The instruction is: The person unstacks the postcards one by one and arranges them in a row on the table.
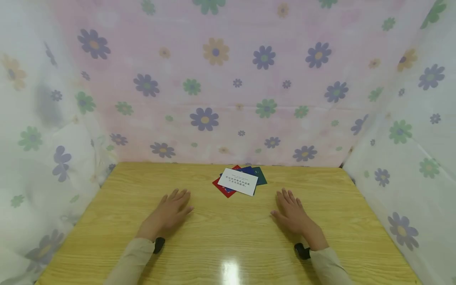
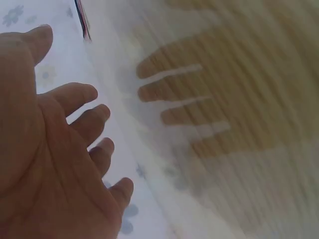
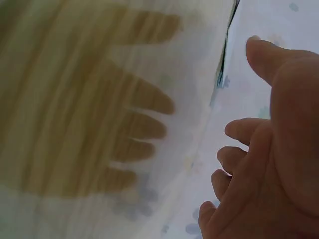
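A small pile of overlapping cards lies near the table's back edge, in the middle of the head view. On top is a white card (image 1: pixel 238 183) with dark printed lines; a red card (image 1: pixel 223 191), a blue card (image 1: pixel 246 170) and a dark green card (image 1: pixel 261 176) stick out from under it. My left hand (image 1: pixel 170 211) is held palm down to the left of the pile, apart from it. To the right, my right hand (image 1: pixel 293 215) mirrors it. Both wrist views show spread, relaxed fingers on the left hand (image 2: pixel 55 169) and right hand (image 3: pixel 269 164), holding nothing.
The glossy wooden table (image 1: pixel 228 225) reflects both hands in the wrist views. Flower-patterned cloth (image 1: pixel 235 71) hangs behind the table and along both sides. Each wrist wears a black device, such as the left one (image 1: pixel 159 245).
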Action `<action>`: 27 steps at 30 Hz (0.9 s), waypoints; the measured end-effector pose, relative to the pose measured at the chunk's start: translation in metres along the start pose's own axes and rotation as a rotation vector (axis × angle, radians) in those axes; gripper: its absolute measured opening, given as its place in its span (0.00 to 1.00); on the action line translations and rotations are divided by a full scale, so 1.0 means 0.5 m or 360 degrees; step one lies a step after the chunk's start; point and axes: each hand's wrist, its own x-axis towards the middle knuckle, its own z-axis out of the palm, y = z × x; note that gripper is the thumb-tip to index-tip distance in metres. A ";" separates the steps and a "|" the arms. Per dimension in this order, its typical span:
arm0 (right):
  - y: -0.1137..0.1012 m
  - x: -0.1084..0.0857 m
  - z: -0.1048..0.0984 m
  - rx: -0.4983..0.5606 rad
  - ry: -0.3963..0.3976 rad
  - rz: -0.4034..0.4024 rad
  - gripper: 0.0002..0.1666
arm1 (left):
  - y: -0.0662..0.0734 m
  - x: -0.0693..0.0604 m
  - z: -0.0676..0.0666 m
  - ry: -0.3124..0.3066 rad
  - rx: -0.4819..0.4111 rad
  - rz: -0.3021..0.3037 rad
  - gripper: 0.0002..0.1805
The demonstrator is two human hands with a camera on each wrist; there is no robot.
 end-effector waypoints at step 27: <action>-0.022 0.183 -0.002 -0.0034 -0.0273 0.0095 0.50 | 0.053 0.199 0.013 -0.0239 0.0000 0.0113 0.35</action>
